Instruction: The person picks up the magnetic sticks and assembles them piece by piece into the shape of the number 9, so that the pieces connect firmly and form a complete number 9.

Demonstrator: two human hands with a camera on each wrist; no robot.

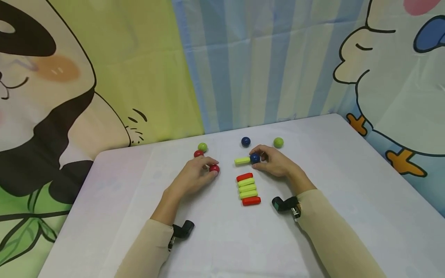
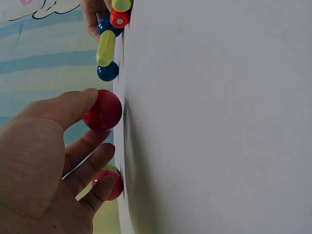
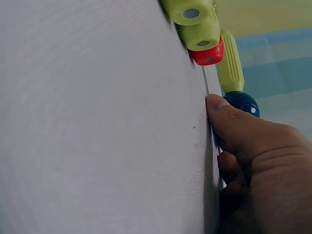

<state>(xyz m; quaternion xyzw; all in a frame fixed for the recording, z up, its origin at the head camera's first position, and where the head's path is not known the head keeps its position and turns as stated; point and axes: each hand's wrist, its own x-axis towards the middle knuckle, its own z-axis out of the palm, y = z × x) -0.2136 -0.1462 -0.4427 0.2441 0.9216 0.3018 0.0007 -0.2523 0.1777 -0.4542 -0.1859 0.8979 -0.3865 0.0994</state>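
Between thumb and fingers my left hand (image 1: 194, 175) pinches a red ball (image 1: 214, 168); it shows large in the left wrist view, over the white table. My right hand (image 1: 274, 161) pinches a dark blue ball (image 1: 255, 158), to which a yellow-green rod (image 1: 242, 161) is joined end-on, pointing left toward the red ball. A gap separates the rod's free end from the red ball. Nearer the body, a column of short rods lies side by side: a red rod (image 1: 245, 177) at the far end, yellow-green rods (image 1: 247, 188) between, another red rod (image 1: 251, 201) at the near end.
Behind the left hand sit a second red ball (image 1: 198, 153) and a green ball (image 1: 202, 146), close together. A loose blue ball (image 1: 245, 141) and another green ball (image 1: 278, 142) lie beyond the right hand. A printed curtain (image 1: 236, 69) hangs along the back edge of the white table (image 1: 121, 193).
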